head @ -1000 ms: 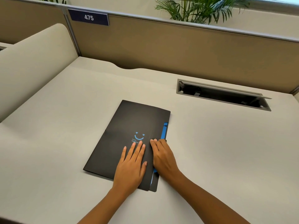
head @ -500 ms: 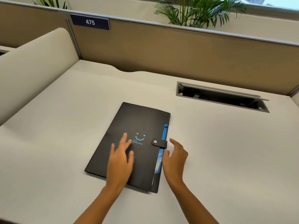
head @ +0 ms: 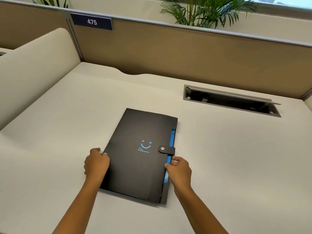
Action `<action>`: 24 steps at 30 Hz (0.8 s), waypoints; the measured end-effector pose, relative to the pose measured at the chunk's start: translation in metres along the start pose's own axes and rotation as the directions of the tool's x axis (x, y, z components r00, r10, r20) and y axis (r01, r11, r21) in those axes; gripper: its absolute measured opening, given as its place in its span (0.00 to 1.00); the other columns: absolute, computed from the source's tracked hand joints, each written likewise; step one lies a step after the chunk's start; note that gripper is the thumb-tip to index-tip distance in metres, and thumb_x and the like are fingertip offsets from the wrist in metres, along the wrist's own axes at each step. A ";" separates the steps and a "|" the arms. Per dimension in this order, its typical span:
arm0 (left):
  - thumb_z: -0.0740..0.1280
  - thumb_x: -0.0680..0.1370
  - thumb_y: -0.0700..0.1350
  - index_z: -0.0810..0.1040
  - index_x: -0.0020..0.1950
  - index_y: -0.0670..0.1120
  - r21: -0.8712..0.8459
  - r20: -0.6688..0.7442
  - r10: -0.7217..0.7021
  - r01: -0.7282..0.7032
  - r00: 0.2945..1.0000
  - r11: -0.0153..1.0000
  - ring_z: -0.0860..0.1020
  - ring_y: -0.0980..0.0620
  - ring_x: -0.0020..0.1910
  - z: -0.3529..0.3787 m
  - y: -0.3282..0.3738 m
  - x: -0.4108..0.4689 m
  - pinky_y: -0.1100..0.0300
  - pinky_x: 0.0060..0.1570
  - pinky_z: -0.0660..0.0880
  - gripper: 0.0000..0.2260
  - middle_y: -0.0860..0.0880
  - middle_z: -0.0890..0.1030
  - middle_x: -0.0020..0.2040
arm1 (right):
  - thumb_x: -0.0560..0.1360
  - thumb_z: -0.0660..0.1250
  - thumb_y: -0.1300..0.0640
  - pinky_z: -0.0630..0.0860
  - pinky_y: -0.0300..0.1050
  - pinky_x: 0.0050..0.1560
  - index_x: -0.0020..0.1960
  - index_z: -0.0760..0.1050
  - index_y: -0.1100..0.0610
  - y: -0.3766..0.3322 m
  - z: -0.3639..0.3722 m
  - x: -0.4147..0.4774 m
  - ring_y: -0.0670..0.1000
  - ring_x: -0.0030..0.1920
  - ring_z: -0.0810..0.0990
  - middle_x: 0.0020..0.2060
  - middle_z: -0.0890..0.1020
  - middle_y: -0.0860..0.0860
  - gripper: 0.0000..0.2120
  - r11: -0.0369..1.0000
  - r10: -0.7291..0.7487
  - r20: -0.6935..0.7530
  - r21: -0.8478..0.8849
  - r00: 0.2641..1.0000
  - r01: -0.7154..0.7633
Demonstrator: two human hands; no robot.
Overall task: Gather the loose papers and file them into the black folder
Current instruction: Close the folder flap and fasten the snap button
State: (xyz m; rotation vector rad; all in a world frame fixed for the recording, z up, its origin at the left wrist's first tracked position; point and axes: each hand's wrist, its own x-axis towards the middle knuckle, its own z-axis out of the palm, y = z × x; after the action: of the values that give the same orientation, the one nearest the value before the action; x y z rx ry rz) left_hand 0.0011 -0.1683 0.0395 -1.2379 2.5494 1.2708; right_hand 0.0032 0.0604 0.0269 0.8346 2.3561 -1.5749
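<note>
The black folder [head: 135, 162] lies flat on the desk, closed, with a blue smile print on its cover and its snap strap [head: 166, 149] fastened over the right edge. Blue inner dividers show along that right edge. My left hand [head: 96, 163] grips the folder's left edge with curled fingers. My right hand [head: 179, 169] pinches the right edge just below the strap. No loose papers are in view.
The beige desk [head: 228, 157] has an open cable tray slot [head: 231, 102] at the back right. A brown partition [head: 185, 53] with a "475" plate [head: 92, 22] runs behind, a cream side divider [head: 33, 68] on the left, plants beyond.
Both hands lifted off the cover, where they pressed the strap, and moved apart to the folder's left and right edges. The strap is now fastened.
</note>
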 end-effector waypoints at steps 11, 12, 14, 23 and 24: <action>0.62 0.77 0.36 0.77 0.62 0.40 -0.246 -0.070 0.126 -0.140 0.990 0.959 0.77 0.40 0.58 0.007 0.053 0.015 0.54 0.56 0.71 0.14 0.41 0.81 0.58 | 0.73 0.64 0.73 0.79 0.43 0.51 0.60 0.76 0.56 -0.047 -0.012 0.038 0.51 0.46 0.80 0.44 0.79 0.50 0.19 0.981 -0.179 -0.136 0.044 0.974 0.187; 0.62 0.77 0.36 0.77 0.62 0.41 -0.263 -0.082 0.147 -0.164 0.986 0.951 0.77 0.40 0.58 0.008 0.065 0.020 0.54 0.56 0.71 0.14 0.41 0.81 0.59 | 0.73 0.64 0.73 0.79 0.44 0.52 0.60 0.76 0.57 -0.057 -0.014 0.046 0.51 0.46 0.79 0.43 0.78 0.50 0.19 0.977 -0.194 -0.148 0.055 0.970 0.204; 0.62 0.77 0.36 0.77 0.62 0.41 -0.297 -0.105 0.184 -0.208 0.977 0.932 0.77 0.41 0.58 0.013 0.089 0.032 0.54 0.57 0.71 0.14 0.41 0.81 0.58 | 0.73 0.64 0.73 0.79 0.43 0.51 0.60 0.76 0.57 -0.079 -0.016 0.066 0.51 0.46 0.79 0.43 0.78 0.50 0.19 0.968 -0.221 -0.170 0.080 0.960 0.237; 0.61 0.78 0.35 0.76 0.62 0.38 -0.414 -0.135 0.198 -0.236 0.971 0.879 0.77 0.39 0.59 0.070 0.197 0.104 0.50 0.62 0.72 0.13 0.39 0.80 0.60 | 0.73 0.65 0.73 0.77 0.48 0.58 0.63 0.74 0.61 -0.167 -0.011 0.181 0.56 0.55 0.79 0.57 0.80 0.60 0.20 0.953 -0.262 -0.259 0.084 0.930 0.292; 0.61 0.78 0.35 0.76 0.62 0.38 -0.423 -0.126 0.200 -0.235 0.972 0.875 0.77 0.39 0.59 0.078 0.204 0.111 0.48 0.63 0.72 0.13 0.39 0.79 0.61 | 0.73 0.65 0.74 0.77 0.49 0.58 0.64 0.74 0.62 -0.171 -0.009 0.194 0.57 0.56 0.79 0.57 0.80 0.60 0.20 0.956 -0.254 -0.265 0.077 0.930 0.283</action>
State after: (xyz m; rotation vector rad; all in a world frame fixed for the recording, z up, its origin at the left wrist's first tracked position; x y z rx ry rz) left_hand -0.2343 -0.1150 0.0825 -1.0905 2.6058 1.9677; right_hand -0.2486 0.0882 0.0791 0.8048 2.6795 -1.8207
